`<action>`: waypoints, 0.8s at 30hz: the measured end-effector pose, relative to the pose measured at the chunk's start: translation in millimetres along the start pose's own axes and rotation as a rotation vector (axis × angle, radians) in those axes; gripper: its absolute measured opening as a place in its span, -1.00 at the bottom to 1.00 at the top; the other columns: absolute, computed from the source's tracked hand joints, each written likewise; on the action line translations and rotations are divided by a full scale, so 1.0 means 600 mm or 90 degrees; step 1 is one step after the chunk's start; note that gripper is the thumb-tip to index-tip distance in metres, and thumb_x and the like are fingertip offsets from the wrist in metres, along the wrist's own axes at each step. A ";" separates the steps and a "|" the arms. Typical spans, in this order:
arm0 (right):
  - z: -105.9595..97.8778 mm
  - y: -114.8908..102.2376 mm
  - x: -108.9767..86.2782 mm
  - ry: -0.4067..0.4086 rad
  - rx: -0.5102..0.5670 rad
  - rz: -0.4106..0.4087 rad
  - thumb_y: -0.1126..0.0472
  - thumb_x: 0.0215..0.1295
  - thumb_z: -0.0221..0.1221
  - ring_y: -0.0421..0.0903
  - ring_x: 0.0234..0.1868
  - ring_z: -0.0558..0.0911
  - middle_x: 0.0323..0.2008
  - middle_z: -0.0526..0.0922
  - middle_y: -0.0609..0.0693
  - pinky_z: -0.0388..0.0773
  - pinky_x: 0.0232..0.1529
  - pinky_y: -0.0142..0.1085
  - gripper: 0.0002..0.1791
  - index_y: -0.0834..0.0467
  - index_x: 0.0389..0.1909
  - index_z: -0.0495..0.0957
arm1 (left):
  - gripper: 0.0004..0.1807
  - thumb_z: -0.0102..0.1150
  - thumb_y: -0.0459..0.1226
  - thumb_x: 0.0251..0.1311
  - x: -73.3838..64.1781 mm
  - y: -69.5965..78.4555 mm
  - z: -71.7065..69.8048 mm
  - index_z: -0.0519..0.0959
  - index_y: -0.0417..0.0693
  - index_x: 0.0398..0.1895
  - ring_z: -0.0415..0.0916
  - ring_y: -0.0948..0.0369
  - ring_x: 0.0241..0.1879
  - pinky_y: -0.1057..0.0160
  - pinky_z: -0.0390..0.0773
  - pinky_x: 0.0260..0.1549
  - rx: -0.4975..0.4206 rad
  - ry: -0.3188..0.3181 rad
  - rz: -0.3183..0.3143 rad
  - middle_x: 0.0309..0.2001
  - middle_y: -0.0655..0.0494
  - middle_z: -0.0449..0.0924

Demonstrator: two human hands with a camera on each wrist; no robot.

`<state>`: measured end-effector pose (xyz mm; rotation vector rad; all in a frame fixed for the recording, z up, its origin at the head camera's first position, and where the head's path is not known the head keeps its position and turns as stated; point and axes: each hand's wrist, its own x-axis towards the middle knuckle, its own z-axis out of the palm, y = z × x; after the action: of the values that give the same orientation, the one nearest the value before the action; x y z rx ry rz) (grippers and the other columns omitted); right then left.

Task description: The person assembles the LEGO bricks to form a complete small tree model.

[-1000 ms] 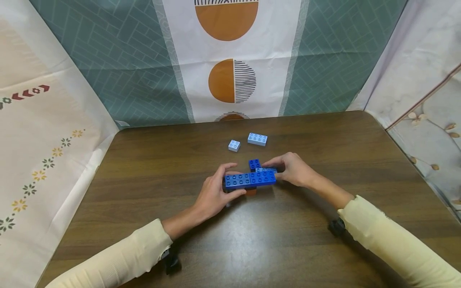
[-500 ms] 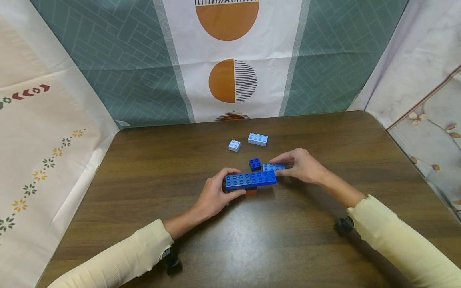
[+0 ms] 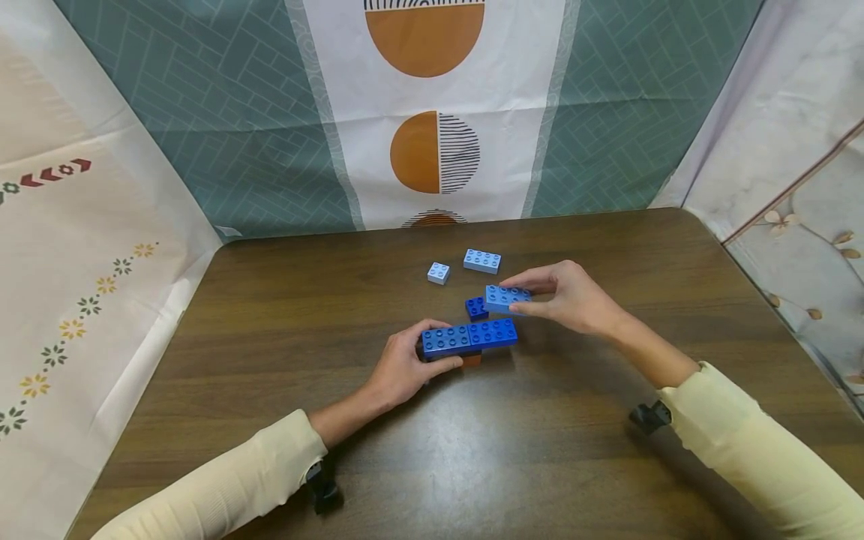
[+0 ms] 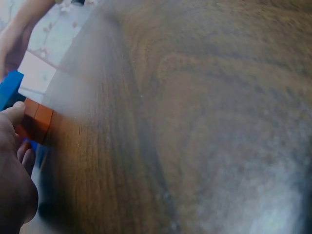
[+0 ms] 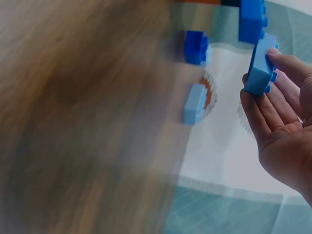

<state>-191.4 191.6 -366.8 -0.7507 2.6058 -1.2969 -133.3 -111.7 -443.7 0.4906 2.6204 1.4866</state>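
A teal and white patterned cloth [image 3: 223,112] hangs behind a brown wood-grain table [image 3: 283,322]. 2 pale yellow sleeves reach in over it, the left sleeve [image 3: 229,480] and the right sleeve [image 3: 763,450]. The left hand [image 3: 403,360] grips the left end of a low brick build, thumb on the near side. The right hand [image 3: 570,296] pinches 1 brick between thumb and fingers, clear of the table.

The build stands near the middle of the table: 2 blue 2-by-4 bricks [image 3: 445,341] sit end to end on top, with orange bricks [image 4: 44,122] underneath, mostly hidden from above. The medium-blue 2-by-4 brick [image 3: 502,298] in the right hand is raised just beyond the build's right half, studs up. Farther back, a pale blue 2-by-4 brick [image 3: 482,261] lies on the table. Smallest are 2 2-by-2 bricks: a dark blue 2-by-2 brick [image 3: 475,307] just behind the build, and a pale blue 2-by-2 brick [image 3: 439,273] left of the pale 2-by-4.
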 end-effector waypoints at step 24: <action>0.079 -0.083 0.008 -0.090 0.013 -0.120 0.26 0.24 0.54 -0.11 0.00 0.75 0.03 0.81 0.00 0.70 0.14 0.01 -0.58 0.15 0.14 0.77 | -0.49 0.54 -0.11 0.28 -0.002 0.008 -0.013 0.61 -0.07 0.21 0.66 0.17 0.00 0.08 0.68 0.06 -0.041 -0.013 0.036 0.08 0.06 0.71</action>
<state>-161.3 130.2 -356.9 -1.0650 2.4565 -1.2631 -132.9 -115.9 -435.6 0.5751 2.5548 1.5684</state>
